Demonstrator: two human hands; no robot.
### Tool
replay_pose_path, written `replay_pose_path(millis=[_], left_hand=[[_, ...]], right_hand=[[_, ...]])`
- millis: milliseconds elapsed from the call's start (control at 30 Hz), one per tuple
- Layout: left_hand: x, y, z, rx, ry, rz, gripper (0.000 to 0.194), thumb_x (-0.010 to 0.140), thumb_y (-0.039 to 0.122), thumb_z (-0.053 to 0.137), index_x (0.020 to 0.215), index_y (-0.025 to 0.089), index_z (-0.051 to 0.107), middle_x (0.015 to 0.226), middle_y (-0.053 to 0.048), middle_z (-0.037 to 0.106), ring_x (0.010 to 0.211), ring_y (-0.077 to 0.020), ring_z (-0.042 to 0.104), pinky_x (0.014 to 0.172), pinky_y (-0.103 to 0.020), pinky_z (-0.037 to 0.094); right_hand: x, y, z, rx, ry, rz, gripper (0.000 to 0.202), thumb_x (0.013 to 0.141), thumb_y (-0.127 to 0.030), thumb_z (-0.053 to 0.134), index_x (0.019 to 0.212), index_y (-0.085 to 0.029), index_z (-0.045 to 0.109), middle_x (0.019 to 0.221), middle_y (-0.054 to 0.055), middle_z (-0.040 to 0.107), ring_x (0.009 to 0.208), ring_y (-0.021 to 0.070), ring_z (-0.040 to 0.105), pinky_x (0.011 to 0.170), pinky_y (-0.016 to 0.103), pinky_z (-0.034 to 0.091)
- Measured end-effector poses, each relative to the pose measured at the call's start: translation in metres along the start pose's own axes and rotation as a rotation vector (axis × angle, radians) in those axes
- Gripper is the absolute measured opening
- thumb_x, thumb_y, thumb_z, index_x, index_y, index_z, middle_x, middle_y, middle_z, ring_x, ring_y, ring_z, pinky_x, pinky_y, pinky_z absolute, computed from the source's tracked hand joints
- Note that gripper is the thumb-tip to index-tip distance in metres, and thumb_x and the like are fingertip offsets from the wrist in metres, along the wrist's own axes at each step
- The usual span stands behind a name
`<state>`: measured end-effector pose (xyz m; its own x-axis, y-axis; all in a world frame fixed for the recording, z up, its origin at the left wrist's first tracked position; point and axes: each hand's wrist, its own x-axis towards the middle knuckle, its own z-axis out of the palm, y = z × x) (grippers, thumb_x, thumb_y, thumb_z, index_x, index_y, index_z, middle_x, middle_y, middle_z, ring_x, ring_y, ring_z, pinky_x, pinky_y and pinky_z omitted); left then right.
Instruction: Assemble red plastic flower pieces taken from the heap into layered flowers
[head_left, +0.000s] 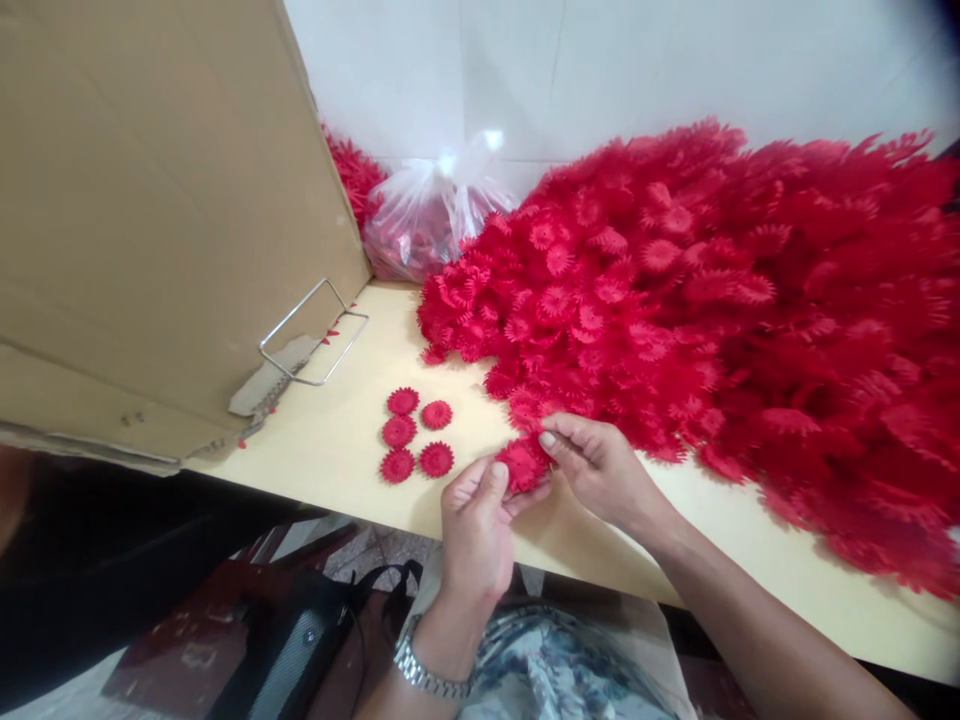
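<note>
Just above the table's near edge, my left hand [480, 530] holds a red artificial flower piece [523, 464] with a jagged petal rim. Its thumb lies on the near side of the piece, with fingers underneath. My right hand [600, 465] pinches the right edge of the same flower piece between thumb and forefinger. To the left, several small round red flower pieces [399, 431] lie on the table in two short columns. A large heap of loose red flower pieces [600, 290] spreads behind and to the right of my hands.
A cardboard box [165, 200] stands on the left with a torn lower flap. By it is a bent metal wire frame [315, 335]. A clear plastic bag [427, 215] with red pieces sits at the wall. The pale yellow table [315, 450] ends close to my lap.
</note>
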<state>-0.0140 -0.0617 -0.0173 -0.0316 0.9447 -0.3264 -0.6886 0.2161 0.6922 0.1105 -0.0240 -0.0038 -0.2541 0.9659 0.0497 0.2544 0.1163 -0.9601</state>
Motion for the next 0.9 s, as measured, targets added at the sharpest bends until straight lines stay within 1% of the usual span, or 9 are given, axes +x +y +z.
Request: replay_pose_path(millis=[100,233,367,500,533,600,667,767,900], left_hand=[[0.001,0.004,-0.001,0.020,-0.004,-0.006,0.013,0.076,0.025,0.066,0.077,0.012,0.068,0.078,-0.005,0.071,0.078,-0.0185,0.067,0.077,-0.038,0.056],[0.000,0.007,-0.001,0.035,0.027,0.012,0.012,0.072,0.025,0.069,0.072,0.012,0.068,0.069,-0.004,0.070,0.067,-0.0176,0.067,0.071,-0.036,0.057],[-0.003,0.007,0.000,0.037,0.044,0.034,0.016,0.071,0.026,0.070,0.064,0.012,0.065,0.055,-0.002,0.066,0.054,-0.0173,0.065,0.061,-0.034,0.057],[-0.006,0.009,-0.002,0.074,0.056,0.030,0.018,0.070,0.028,0.070,0.063,0.012,0.064,0.052,-0.002,0.064,0.048,-0.0163,0.063,0.054,-0.031,0.055],[-0.006,0.010,-0.003,0.075,0.079,0.043,0.019,0.068,0.028,0.071,0.062,0.012,0.063,0.050,-0.001,0.063,0.046,-0.0158,0.062,0.052,-0.029,0.055],[-0.006,0.012,-0.005,0.074,0.124,0.100,0.022,0.066,0.030,0.073,0.060,0.013,0.060,0.049,0.000,0.062,0.044,-0.0149,0.061,0.048,-0.027,0.053],[-0.005,0.014,-0.004,0.094,0.115,0.133,0.023,0.066,0.030,0.073,0.061,0.014,0.059,0.051,0.000,0.063,0.044,-0.0146,0.061,0.046,-0.026,0.052],[-0.003,0.015,0.002,0.150,-0.013,-0.015,0.018,0.069,0.028,0.070,0.068,0.012,0.061,0.058,-0.003,0.066,0.049,-0.0157,0.064,0.051,-0.028,0.054],[0.005,0.020,0.006,0.024,0.007,-0.083,0.012,0.070,0.022,0.062,0.078,0.014,0.059,0.062,-0.002,0.067,0.055,-0.0193,0.067,0.056,-0.033,0.056]], right_hand=[[0.001,-0.004,-0.003,0.112,-0.048,0.022,0.015,0.080,-0.025,0.048,0.070,-0.018,0.056,0.064,-0.001,0.058,0.062,0.0128,0.056,0.059,0.024,0.045],[0.000,-0.006,-0.003,0.138,0.004,-0.013,0.010,0.079,-0.022,0.051,0.074,-0.018,0.059,0.069,-0.001,0.061,0.063,0.0116,0.056,0.060,0.024,0.046],[-0.004,-0.007,-0.001,0.221,-0.001,-0.019,0.013,0.080,-0.021,0.051,0.072,-0.017,0.060,0.065,-0.001,0.060,0.058,0.0098,0.054,0.057,0.022,0.045],[-0.006,-0.004,-0.007,0.175,-0.012,0.001,0.012,0.079,-0.021,0.052,0.072,-0.017,0.060,0.063,-0.001,0.059,0.058,0.0099,0.053,0.057,0.022,0.043],[-0.006,-0.003,-0.011,0.149,0.012,-0.001,0.011,0.079,-0.022,0.053,0.071,-0.017,0.060,0.062,-0.001,0.057,0.057,0.0100,0.052,0.055,0.022,0.042],[-0.005,-0.002,-0.021,0.103,0.113,-0.004,0.009,0.076,-0.023,0.055,0.070,-0.018,0.058,0.058,-0.002,0.054,0.053,0.0096,0.048,0.051,0.022,0.039],[-0.003,-0.003,-0.030,0.075,0.178,0.006,0.007,0.074,-0.024,0.058,0.071,-0.019,0.058,0.057,-0.003,0.051,0.050,0.0089,0.044,0.047,0.021,0.036],[0.000,-0.006,-0.034,0.095,0.113,0.037,0.009,0.074,-0.027,0.059,0.074,-0.018,0.060,0.056,-0.004,0.049,0.049,0.0087,0.042,0.046,0.022,0.034],[0.000,-0.004,-0.030,0.286,0.042,0.125,0.016,0.077,-0.033,0.060,0.075,-0.017,0.061,0.059,-0.002,0.054,0.052,0.0099,0.048,0.051,0.024,0.039]])
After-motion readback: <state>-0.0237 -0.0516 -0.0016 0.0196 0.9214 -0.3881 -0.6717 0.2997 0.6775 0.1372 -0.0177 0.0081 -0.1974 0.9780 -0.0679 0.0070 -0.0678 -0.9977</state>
